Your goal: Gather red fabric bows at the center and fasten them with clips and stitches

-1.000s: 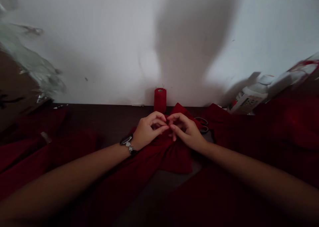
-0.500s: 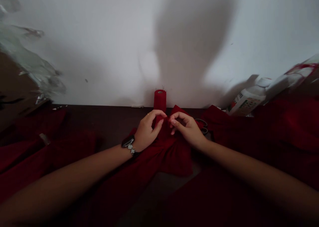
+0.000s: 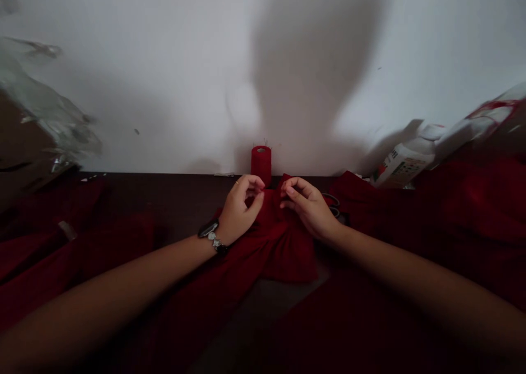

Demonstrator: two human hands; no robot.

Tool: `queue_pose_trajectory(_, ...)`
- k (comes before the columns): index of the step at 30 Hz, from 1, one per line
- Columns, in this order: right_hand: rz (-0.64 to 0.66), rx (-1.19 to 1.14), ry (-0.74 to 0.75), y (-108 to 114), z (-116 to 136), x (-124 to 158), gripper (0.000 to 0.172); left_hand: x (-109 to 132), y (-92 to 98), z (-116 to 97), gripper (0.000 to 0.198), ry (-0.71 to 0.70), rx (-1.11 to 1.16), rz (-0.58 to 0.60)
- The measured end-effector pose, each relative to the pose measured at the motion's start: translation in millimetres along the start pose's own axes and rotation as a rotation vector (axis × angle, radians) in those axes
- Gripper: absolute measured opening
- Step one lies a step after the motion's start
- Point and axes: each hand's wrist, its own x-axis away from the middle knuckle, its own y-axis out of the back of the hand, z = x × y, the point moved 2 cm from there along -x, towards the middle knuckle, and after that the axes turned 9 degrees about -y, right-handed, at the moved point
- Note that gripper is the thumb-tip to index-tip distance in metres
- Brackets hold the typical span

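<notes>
My left hand, with a watch and a bracelet on the wrist, is closed in a pinch of thumb and forefinger. Opposite it, my right hand pinches in the same way, a short gap apart. Whatever is between the fingertips of either hand is too fine and dark to make out. Red cloth lies gathered in folds beneath both hands. Just behind them a spool of red thread stands upright against the wall, thin pins or needles sticking up from its top. Scissor handles show partly beside my right hand.
A white bottle leans at the right by more heaped red cloth. Clear plastic hangs over a brown box at the left. The white wall closes off the dark tabletop.
My hands have drawn apart sideways, widening the gap between the fingertips. Both remain pinched. The whole view has shifted slightly.
</notes>
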Motion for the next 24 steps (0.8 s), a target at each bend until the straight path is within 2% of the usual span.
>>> queue_pose_trajectory(2,0.001,-0.042,-0.002,2,-4,1,0.021,-1,2.7,2,0.013,0.025,-0.063,-0.038)
queue_pose_trajectory(4,-0.011,-0.051,-0.004,3,-8,2,0.023,-2,3.1,2,0.016,0.011,-0.143,-0.018)
queue_pose_trajectory(6,-0.034,-0.017,-0.007,3,-10,2,0.023,-2,0.1,2,0.019,-0.042,-0.220,0.111)
queue_pose_trajectory(9,-0.051,0.145,0.026,2,-8,3,0.017,2,-6.9,3,0.028,-0.108,-0.338,0.396)
queue_pose_trajectory(12,-0.051,0.407,0.074,-1,-5,7,0.019,4,-9.3,6,0.044,-0.102,-0.492,0.526)
queue_pose_trajectory(14,-0.049,0.555,0.097,-3,-5,9,0.028,4,-9.6,5,0.052,-0.114,-0.561,0.555)
queue_pose_trajectory(17,-0.067,0.649,0.146,-4,-5,10,0.031,3,-11.0,5,0.057,-0.156,-0.603,0.572)
queue_pose_trajectory(20,-0.086,0.643,0.154,-3,-7,10,0.033,2,-12.5,10,0.057,-0.147,-0.585,0.571)
queue_pose_trajectory(22,-0.091,0.588,0.122,-2,-9,9,0.036,2,-11.8,14,0.056,-0.128,-0.497,0.559)
queue_pose_trajectory(24,-0.093,0.515,0.099,0,-10,8,0.037,0,-7.8,14,0.052,-0.111,-0.371,0.489)
